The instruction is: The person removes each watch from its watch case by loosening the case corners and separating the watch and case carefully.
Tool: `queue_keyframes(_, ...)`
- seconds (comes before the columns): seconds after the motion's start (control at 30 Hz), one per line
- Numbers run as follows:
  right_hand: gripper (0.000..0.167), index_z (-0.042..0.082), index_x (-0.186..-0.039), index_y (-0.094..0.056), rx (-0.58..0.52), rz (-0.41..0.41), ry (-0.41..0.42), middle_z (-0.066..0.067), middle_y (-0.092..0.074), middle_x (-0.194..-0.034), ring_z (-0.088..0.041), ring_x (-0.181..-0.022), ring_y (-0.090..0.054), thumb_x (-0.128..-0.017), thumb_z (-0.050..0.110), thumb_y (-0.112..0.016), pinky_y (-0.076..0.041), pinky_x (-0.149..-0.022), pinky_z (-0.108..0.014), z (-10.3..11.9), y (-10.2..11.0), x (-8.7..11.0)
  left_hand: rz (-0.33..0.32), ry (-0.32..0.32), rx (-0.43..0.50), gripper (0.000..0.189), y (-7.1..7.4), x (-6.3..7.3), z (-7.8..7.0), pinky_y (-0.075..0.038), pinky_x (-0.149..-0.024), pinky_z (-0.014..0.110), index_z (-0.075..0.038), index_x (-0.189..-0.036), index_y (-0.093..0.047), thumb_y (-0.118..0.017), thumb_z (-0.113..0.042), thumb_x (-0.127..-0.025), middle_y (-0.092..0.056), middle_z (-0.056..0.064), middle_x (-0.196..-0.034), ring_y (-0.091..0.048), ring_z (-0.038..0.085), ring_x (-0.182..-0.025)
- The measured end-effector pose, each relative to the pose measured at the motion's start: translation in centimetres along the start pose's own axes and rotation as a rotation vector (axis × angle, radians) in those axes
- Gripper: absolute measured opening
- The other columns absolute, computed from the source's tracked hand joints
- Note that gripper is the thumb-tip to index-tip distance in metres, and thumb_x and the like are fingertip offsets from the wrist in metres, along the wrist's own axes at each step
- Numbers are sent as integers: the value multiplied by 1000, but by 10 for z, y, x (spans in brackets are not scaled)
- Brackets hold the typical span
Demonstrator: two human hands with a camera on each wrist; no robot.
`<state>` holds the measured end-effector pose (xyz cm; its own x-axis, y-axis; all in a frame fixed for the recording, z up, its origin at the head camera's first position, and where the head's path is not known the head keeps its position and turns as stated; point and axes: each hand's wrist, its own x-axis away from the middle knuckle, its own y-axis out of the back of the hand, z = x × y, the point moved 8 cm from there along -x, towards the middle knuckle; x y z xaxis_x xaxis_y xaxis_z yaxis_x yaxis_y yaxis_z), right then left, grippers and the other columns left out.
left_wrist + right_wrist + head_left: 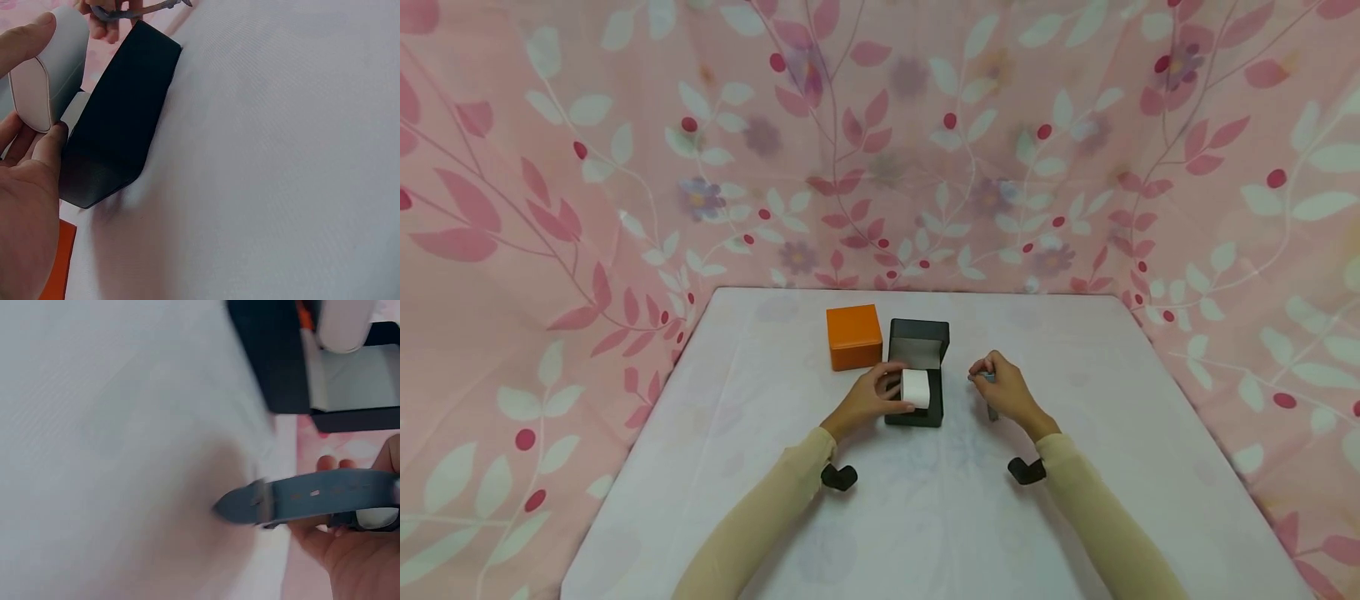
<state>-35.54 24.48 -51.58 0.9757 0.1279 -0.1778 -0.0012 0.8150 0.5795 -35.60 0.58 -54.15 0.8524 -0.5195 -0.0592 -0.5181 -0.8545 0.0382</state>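
Observation:
My left hand (867, 398) holds a white watch cushion (915, 388) between thumb and fingers, over the base of an open black watch box (919, 329). In the left wrist view the cushion (67, 53) is tilted, with its rounded end showing. To the right of the box, my right hand (1009, 393) grips a wristwatch (993, 412) above the table. The right wrist view shows its blue-grey strap (337, 495) with holes, a loop and a pointed tip. Fingers partly hide the watch's case.
An orange box (854, 337) sits just behind and left of the black box. Both stand on a table with a white cloth (760, 517). A pink floral curtain (880, 125) surrounds the table at the back and sides.

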Motion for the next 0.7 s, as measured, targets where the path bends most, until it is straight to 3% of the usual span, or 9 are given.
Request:
queue_keyframes(0.13, 12, 4, -98, -43, 56, -20, 62, -11, -64, -101, -24, -89, -61, -92, -2, -51, -48, -74, -34, -11, 0, 2, -3, 1, -9, 74, 2, -4, 8, -42, -103, 33, -9, -139, -47, -85, -9, -75, -44, 8, -142, -46, 24, -131)
queue_keyframes(0.23, 26, -1, -118, -49, 99, -33, 139, -13, -55, -101, -26, -93, -53, -92, -4, -49, -44, -80, -40, -13, -2, 1, -7, 2, -10, 75, 2, -4, 7, -42, -103, 32, -10, -138, -48, -86, -10, -74, -44, 6, -142, -46, 23, -131)
queue_keyframes(0.33, 35, 0, -130, -51, 123, -10, 152, -16, -46, -104, -30, -98, -44, -95, 1, -47, -36, -84, -45, -16, -6, 1, -18, -1, -12, 75, 3, -4, 5, -43, -102, 32, -10, -138, -48, -86, -10, -73, -44, 6, -142, -46, 22, -131)
queue_keyframes(0.53, 32, -1, -118, -57, 52, 24, 80, -18, -36, -113, -35, -108, -35, -99, 6, -33, -28, -88, -50, -25, -8, 2, -13, -5, -12, 74, 2, -5, 5, -42, -103, 32, -9, -138, -48, -85, -10, -74, -44, 6, -142, -47, 21, -130)
queue_keyframes(0.7, 31, -4, -122, -57, -6, 59, 68, -20, -35, -117, -35, -109, -37, -99, 0, -37, -32, -94, -50, -27, -9, 4, -14, 6, -12, 74, 2, -5, 7, -43, -102, 31, -11, -138, -49, -86, -9, -73, -44, 5, -142, -47, 21, -130)
